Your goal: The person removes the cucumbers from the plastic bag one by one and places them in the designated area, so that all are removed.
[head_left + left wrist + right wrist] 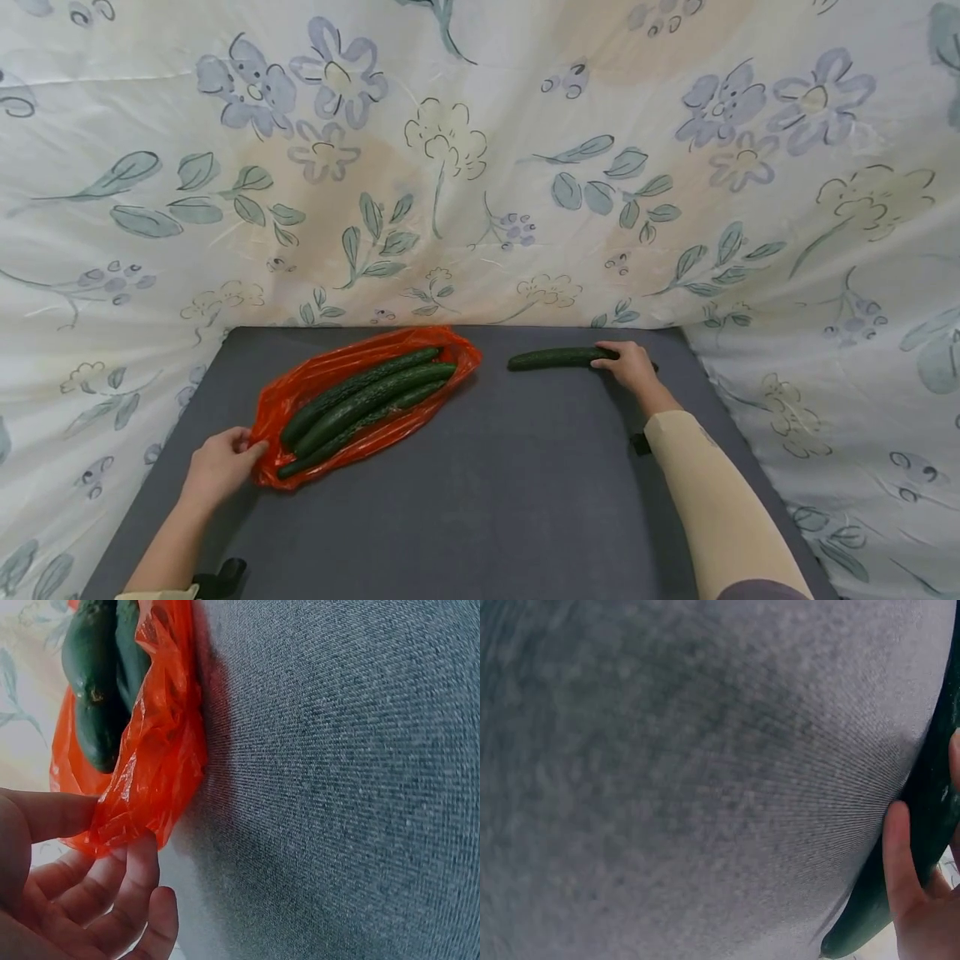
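Observation:
A red plastic bag (258,417) lies on the left of the table, its mouth spread around several dark green cucumbers (367,404). My left hand (217,471) pinches the bag's near left edge between thumb and fingers; the left wrist view shows the crinkled plastic (154,761) in that pinch, with cucumber ends (97,712) just beyond. Over at the back right, a single cucumber (555,358) lies on the table. My right hand (633,371) grips it near its right end, thumb on the near side and fingers over the far side.
A dark grey cloth surface (480,500) covers the table. Behind it and along both sides hangs a floral curtain (480,167), meeting the table's back edge. Bare table lies between the bag and the single cucumber.

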Demonstrator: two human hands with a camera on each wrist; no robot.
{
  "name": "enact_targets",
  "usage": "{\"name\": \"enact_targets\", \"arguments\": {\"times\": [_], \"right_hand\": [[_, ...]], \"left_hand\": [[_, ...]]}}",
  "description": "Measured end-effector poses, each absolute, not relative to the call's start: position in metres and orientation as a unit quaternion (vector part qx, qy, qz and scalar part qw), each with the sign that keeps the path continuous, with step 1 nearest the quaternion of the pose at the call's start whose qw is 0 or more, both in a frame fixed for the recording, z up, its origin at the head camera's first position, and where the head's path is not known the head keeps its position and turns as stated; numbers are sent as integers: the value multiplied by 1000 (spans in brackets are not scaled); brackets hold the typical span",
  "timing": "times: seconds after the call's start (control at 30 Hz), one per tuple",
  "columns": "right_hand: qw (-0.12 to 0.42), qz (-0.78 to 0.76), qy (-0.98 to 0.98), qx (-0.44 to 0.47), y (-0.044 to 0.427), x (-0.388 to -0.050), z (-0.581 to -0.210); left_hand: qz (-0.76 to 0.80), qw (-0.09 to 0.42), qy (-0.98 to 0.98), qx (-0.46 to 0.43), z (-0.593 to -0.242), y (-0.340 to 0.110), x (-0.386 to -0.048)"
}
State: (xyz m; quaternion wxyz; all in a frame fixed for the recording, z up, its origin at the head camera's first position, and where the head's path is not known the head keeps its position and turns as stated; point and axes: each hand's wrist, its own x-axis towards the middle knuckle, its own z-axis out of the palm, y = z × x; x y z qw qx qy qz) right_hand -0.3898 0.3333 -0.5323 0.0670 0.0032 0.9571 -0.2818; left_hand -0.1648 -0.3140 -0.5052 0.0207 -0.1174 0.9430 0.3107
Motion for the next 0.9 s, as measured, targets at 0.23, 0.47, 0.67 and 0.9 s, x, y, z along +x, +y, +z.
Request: {"name": "enact_targets", "arguments": {"times": [0.23, 0.47, 0.67, 0.9], "right_hand": [[75, -273, 959, -1, 333, -385, -525], [57, -272, 960, -15, 329, -382, -517], [48, -272, 961, 2, 322, -377, -505], [35, -293, 955, 0, 308, -371, -487]], "left_hand": [[319, 15, 940, -122, -505, -311, -167], [311, 11, 944, -112, -505, -315, -166], [312, 11, 945, -100, -508, -318, -167], [311, 11, 945, -105, -509, -319, -167]]}}
